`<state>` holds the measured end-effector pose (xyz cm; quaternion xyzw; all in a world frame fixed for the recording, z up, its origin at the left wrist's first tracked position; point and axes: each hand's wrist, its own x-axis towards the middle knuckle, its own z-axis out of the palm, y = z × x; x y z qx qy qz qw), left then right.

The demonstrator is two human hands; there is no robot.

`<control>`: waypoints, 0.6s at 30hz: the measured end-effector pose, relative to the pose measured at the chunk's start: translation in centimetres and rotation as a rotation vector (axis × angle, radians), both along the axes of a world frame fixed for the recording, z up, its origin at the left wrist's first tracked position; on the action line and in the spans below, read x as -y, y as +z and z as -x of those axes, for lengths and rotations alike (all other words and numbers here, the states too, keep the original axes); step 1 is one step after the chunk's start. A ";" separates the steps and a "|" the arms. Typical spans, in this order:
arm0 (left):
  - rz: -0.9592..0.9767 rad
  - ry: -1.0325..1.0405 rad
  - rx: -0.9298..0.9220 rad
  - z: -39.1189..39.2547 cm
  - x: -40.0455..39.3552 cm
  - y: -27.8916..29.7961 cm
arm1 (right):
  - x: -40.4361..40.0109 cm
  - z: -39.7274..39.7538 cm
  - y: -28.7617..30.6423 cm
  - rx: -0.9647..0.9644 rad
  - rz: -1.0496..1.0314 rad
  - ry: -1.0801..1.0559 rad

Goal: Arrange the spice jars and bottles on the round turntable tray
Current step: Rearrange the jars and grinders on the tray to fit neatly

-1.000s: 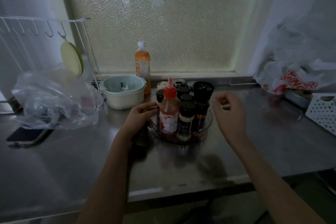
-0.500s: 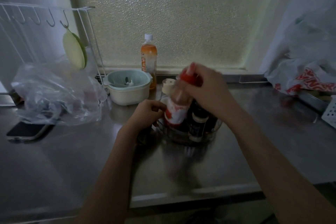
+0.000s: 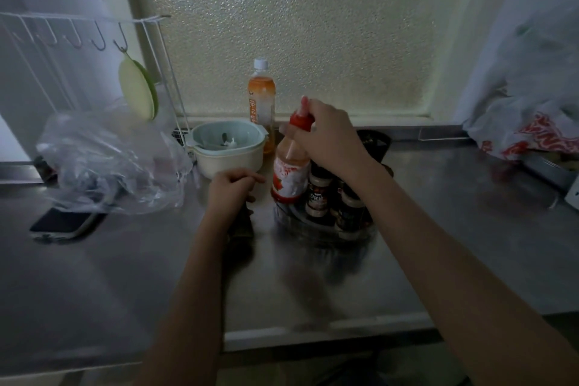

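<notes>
A clear round turntable tray (image 3: 313,236) sits on the steel counter and holds several dark-capped spice jars (image 3: 318,197). My right hand (image 3: 329,138) grips the neck and red cap of a sauce bottle (image 3: 289,178) with a red-and-white label. The bottle leans at the tray's left edge, its base at the rim. My left hand (image 3: 230,188) is curled into a fist just left of the tray, a little apart from it. A dark shape (image 3: 241,226) lies under that wrist; I cannot tell what it is.
An orange drink bottle (image 3: 261,97) and a pale bowl (image 3: 230,153) stand behind the tray by the window. A clear plastic bag (image 3: 103,160), a phone (image 3: 65,224) and a wire rack (image 3: 94,28) are at the left. White bags (image 3: 532,122) are piled at the right.
My right hand reached in and took hold of the sauce bottle's top, and the bottle now leans at the tray's left edge. My left hand came off the tray rim and curled.
</notes>
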<state>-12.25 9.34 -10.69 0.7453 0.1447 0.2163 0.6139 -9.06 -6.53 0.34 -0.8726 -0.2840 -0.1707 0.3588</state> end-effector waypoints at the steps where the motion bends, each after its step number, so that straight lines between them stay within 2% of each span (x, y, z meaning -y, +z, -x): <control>1: 0.009 -0.018 0.012 0.1 0.1 0.1 | -0.2 -0.1 -0.1 -0.013 0.028 -0.006; 7: -0.057 -0.277 -0.004 0.4 1.3 0.5 | -0.3 -0.4 1.1 -0.065 0.175 0.009; 10: -0.170 -0.267 -0.032 0.0 1.5 -0.2 | -0.6 -0.5 0.6 -0.109 0.290 0.067; 13: -0.163 -0.217 -0.021 -0.4 1.4 -0.6 | -0.4 -0.9 -0.5 -0.150 0.198 0.102; 18: -0.112 -0.267 -0.032 -0.9 1.6 -1.0 | 0.6 -1.3 -0.7 -0.136 0.078 0.112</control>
